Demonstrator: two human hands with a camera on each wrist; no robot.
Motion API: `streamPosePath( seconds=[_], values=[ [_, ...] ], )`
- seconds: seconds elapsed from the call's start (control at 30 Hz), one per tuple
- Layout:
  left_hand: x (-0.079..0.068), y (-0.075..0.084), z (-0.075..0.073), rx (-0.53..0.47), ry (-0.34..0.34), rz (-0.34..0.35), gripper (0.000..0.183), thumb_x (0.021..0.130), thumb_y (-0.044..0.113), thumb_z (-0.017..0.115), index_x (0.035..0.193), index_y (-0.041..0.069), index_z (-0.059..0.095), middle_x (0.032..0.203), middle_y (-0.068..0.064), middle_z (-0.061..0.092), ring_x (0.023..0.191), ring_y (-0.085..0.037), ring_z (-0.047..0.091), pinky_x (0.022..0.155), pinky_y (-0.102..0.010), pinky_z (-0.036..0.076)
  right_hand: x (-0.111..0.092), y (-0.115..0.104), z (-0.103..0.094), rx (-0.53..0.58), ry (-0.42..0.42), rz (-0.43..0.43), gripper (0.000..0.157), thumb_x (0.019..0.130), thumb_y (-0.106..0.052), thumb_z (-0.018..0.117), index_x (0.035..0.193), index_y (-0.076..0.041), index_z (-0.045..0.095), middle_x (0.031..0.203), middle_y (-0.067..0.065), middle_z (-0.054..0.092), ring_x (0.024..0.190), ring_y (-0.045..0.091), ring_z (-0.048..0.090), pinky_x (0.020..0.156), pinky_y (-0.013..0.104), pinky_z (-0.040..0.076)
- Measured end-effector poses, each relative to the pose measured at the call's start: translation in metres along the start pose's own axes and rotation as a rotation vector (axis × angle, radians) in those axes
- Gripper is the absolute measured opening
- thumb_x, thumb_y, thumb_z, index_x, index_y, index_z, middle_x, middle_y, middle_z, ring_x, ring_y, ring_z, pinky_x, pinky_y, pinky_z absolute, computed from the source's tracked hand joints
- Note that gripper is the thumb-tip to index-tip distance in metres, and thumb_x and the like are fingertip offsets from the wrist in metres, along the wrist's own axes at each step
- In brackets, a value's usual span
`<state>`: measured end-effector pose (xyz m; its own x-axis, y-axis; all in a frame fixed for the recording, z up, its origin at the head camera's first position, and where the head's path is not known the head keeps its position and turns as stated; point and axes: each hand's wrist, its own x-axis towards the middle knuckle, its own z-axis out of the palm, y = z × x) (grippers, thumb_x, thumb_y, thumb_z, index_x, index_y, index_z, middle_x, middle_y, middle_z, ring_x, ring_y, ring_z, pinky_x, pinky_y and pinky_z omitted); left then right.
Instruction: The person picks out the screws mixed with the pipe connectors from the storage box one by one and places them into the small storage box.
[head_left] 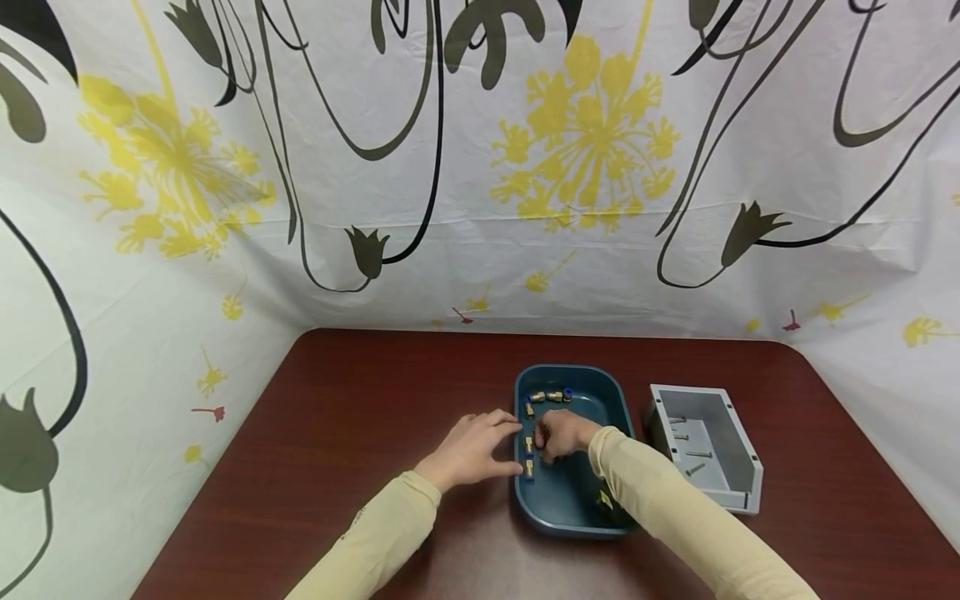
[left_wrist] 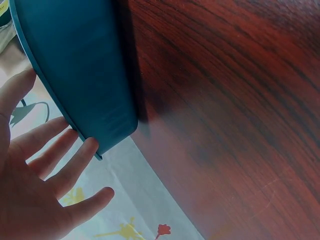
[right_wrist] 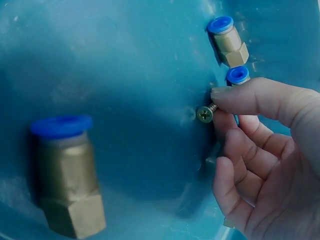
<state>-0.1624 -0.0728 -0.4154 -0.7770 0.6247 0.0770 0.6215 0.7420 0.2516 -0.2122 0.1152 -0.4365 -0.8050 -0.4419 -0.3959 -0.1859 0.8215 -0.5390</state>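
My right hand [head_left: 564, 433] is inside the blue-green tray [head_left: 558, 508], near its left side. In the right wrist view, its thumb and index finger pinch a cross-head screw [right_wrist: 205, 114], whose head faces the camera. Several brass push-in fittings with blue collars lie in the tray; one fitting [right_wrist: 228, 42] is beyond the fingertips and another [right_wrist: 72, 175] lies closer to the camera. My left hand [head_left: 472, 448] is at the tray's left side, fingers spread. In the left wrist view its fingertips touch the tray's rim [left_wrist: 55, 100].
To the right of the tray stands a grey open box [head_left: 742, 442] with several screws [head_left: 699, 455] on its floor. Both are on a dark red-brown wooden table [head_left: 360, 417]. A patterned white cloth [head_left: 465, 192] hangs behind the table and along its sides.
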Motion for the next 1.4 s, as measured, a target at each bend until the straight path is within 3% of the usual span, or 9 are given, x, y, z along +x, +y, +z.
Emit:
streamPosePath(
  seconds=[0.33,0.57,0.77,0.9,1.13,1.4],
  values=[
    [-0.001,0.001,0.0,-0.017,-0.007,-0.014,0.056,0.077,0.046,0.063,0.122,0.014,0.054,0.12,0.001,0.049,0.107,-0.013,0.046,0.089,-0.039,0.035,0.001,0.009,-0.003,-0.017,0.015,-0.055,0.018,0.064,0.0,0.07,0.073,-0.009,0.056,0.065,-0.001,0.052,0.057,0.013,0.047,0.051,0.026,0.038],
    [-0.001,0.001,0.001,-0.005,0.004,-0.005,0.056,0.076,0.046,0.063,0.121,0.013,0.055,0.12,0.001,0.049,0.107,-0.013,0.046,0.089,-0.04,0.035,-0.002,0.017,-0.011,0.112,0.0,-0.134,0.016,0.067,0.002,0.068,0.077,-0.004,0.056,0.063,0.001,0.054,0.055,0.012,0.048,0.05,0.026,0.039],
    [0.0,0.001,0.002,-0.002,0.007,-0.001,0.057,0.076,0.047,0.063,0.121,0.013,0.054,0.119,0.001,0.049,0.107,-0.012,0.046,0.088,-0.04,0.035,-0.007,0.017,-0.023,0.149,-0.004,-0.18,0.015,0.069,0.002,0.066,0.08,-0.001,0.056,0.066,0.002,0.057,0.057,0.013,0.051,0.053,0.027,0.041],
    [0.0,0.001,0.001,-0.009,0.003,-0.005,0.057,0.076,0.047,0.063,0.121,0.013,0.054,0.119,0.001,0.049,0.106,-0.012,0.047,0.088,-0.04,0.035,-0.011,0.018,-0.032,0.178,-0.018,-0.222,0.013,0.071,0.003,0.063,0.082,0.001,0.055,0.067,0.003,0.058,0.059,0.018,0.052,0.057,0.031,0.043],
    [0.0,0.001,0.001,-0.005,0.004,-0.004,0.057,0.076,0.047,0.063,0.12,0.012,0.055,0.118,0.0,0.05,0.106,-0.012,0.047,0.087,-0.04,0.036,-0.017,0.021,-0.045,0.265,-0.04,-0.301,0.011,0.075,0.005,0.054,0.085,0.004,0.053,0.069,0.007,0.058,0.07,0.039,0.053,0.064,0.041,0.044],
    [0.0,0.001,0.001,-0.005,0.005,-0.005,0.057,0.076,0.048,0.063,0.12,0.013,0.055,0.119,0.001,0.05,0.106,-0.011,0.047,0.088,-0.039,0.035,-0.025,0.024,-0.06,0.309,-0.036,-0.323,0.013,0.077,0.004,0.053,0.089,0.008,0.051,0.069,0.007,0.056,0.073,0.039,0.053,0.067,0.041,0.044]
  ],
)
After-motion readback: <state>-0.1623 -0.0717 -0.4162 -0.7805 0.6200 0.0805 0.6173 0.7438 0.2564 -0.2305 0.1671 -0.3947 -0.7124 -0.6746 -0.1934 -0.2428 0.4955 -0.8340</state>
